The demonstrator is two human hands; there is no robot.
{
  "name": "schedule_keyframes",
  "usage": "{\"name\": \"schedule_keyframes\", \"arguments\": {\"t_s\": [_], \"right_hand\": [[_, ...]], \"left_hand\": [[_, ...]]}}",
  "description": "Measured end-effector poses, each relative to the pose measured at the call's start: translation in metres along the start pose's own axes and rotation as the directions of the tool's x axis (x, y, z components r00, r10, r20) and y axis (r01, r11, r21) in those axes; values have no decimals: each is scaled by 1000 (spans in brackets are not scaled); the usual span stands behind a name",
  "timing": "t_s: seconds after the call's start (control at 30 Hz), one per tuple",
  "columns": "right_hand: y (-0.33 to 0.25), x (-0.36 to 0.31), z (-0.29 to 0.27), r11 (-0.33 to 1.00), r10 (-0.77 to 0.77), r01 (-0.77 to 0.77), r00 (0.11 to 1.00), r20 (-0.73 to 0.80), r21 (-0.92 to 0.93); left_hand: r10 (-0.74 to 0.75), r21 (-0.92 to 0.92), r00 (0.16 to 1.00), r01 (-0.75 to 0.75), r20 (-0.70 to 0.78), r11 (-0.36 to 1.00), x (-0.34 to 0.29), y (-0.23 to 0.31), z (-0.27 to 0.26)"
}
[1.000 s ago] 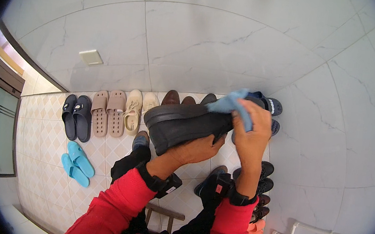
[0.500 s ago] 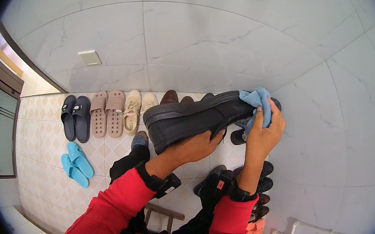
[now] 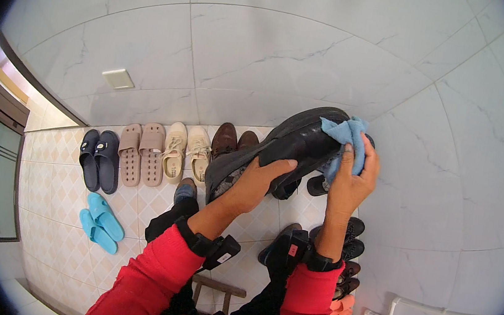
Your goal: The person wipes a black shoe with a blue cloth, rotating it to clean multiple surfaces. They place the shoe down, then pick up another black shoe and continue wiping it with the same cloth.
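Observation:
A black shoe (image 3: pixel 307 140) is held up off the floor, tilted with its toe toward the upper right. My left hand (image 3: pixel 260 182) grips it near the opening, thumb laid across the upper and the other fingers hidden inside or beneath. In my right hand (image 3: pixel 355 175) is a light blue cloth (image 3: pixel 347 137), pinched between thumb and fingers and pressed against the toe end. Part of the cloth hangs below the toe, behind my fingers.
Along the wall stand navy slides (image 3: pixel 100 159), beige slippers (image 3: pixel 141 154), cream sneakers (image 3: pixel 187 150) and brown shoes (image 3: pixel 225 139). Turquoise slippers (image 3: pixel 101 222) lie nearer. Dark shoes (image 3: pixel 353 239) and orange slippers (image 3: pixel 342 309) line the right wall. A wooden stool (image 3: pixel 221 288) is below me.
The shoe has rolled so its upper and opening show more, and its heel has dropped a little. My left hand now shows on top; the cloth stays at the toe.

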State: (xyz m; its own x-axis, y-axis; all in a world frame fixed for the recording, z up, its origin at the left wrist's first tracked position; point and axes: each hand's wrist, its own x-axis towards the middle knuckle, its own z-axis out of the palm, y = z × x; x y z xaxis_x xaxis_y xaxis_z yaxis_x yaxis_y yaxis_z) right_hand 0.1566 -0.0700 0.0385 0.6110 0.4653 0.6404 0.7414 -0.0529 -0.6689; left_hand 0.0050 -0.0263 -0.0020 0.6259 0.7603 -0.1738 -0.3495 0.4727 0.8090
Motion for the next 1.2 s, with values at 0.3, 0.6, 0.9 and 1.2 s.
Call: {"name": "schedule_keyframes", "arguments": {"t_s": [0.3, 0.6, 0.9, 1.2], "right_hand": [[-18, -20, 16, 956, -289, 266, 928, 236, 126], [-17, -21, 19, 967, -238, 226, 965, 106, 117], [-23, -40, 25, 926, -378, 365, 895, 238, 98], [7, -9, 12, 997, 32, -35, 998, -45, -73]], "left_hand": [[0, -453, 999, 20, 45, 891, 6, 12, 1], [51, -573, 994, 16, 100, 819, 3, 16, -3], [76, -685, 996, -89, -49, 723, 14, 5, -21], [19, -509, 917, 204, 398, 836, 11, -15, 3]]}}
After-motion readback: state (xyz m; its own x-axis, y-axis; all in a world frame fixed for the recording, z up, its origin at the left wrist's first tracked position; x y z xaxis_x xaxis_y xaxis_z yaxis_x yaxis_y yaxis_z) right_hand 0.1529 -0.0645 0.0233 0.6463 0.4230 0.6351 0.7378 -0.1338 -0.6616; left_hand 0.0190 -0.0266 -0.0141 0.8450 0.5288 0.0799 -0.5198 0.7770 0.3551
